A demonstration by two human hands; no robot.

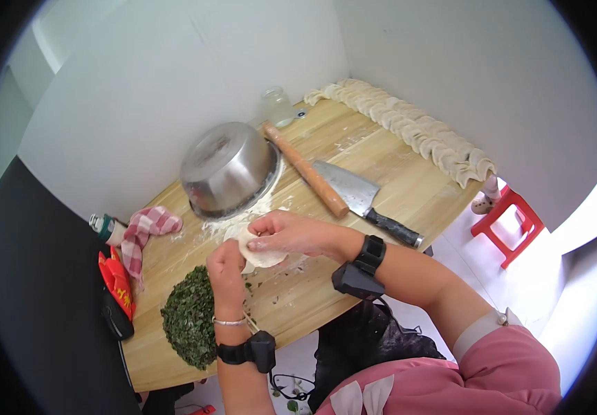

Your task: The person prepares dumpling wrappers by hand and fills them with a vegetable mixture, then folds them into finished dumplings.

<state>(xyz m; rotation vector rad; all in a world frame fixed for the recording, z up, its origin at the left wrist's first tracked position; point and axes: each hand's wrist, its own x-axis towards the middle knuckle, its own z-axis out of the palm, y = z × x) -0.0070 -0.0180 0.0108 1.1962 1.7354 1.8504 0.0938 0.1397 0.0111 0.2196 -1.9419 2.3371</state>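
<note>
One table [409, 183], one rolling pin [309, 171], one cleaver [349, 188], one bowl [226, 169]; left hand [226, 266], right hand [286, 234]: grip pinching dough [269, 258].

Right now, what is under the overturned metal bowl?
Only its surroundings show: white powder lies on the table along the near side of the rim. The metal bowl covers whatever is beneath it, so that cannot be seen.
</note>
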